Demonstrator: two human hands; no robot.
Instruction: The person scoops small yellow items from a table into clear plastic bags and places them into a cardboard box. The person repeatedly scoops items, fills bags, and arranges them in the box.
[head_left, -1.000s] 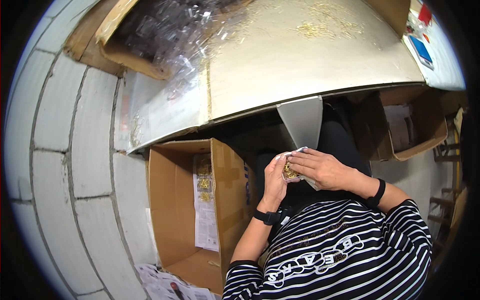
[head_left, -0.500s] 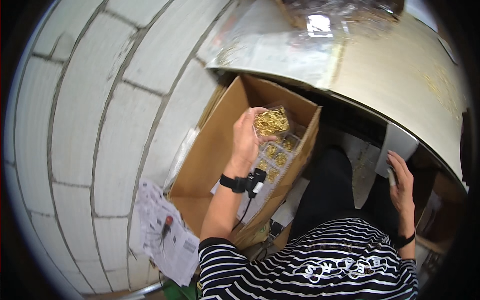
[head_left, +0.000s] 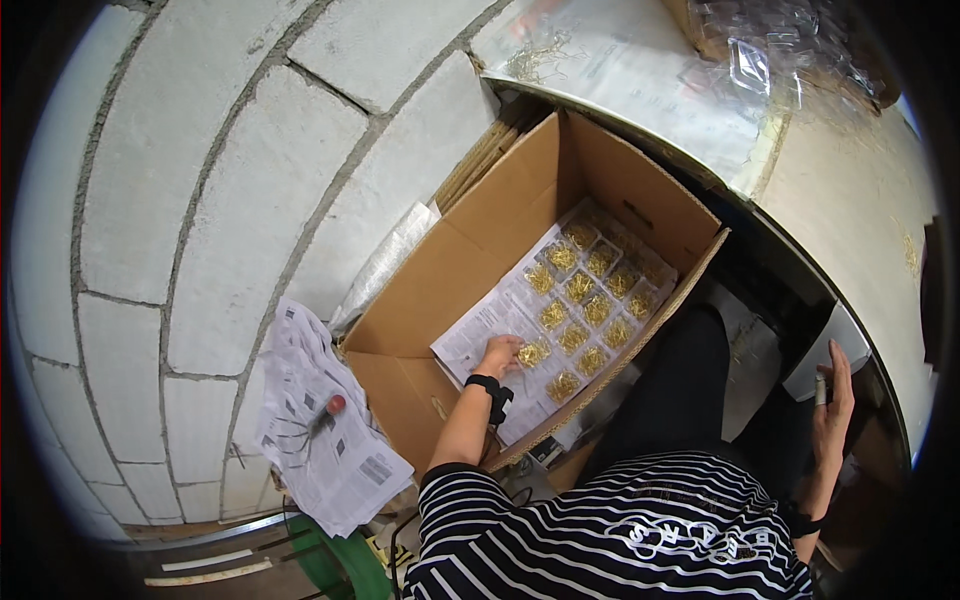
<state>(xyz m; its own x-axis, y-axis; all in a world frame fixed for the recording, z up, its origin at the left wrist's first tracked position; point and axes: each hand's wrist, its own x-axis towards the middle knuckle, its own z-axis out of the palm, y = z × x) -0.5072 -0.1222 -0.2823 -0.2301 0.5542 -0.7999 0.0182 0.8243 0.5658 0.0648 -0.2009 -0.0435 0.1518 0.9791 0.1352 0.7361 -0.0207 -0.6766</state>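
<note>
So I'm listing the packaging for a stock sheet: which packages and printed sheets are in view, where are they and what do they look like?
Cardboard box: open, brown, by the block wall.
Small clear packets: rows of gold-coloured bits on the box floor; the left hand rests on the nearest.
Printed sheet: white, lining the box under the packets.
Printed papers: white, crumpled, left of the box.
Clear bags: heaped on the table, top right.
Right hand: at the table edge.

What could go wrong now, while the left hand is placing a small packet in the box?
The left hand leans deep into the cardboard box; it may disturb the neat rows of gold packets. The right hand is away near the table edge, so nothing steadies the box.
</note>
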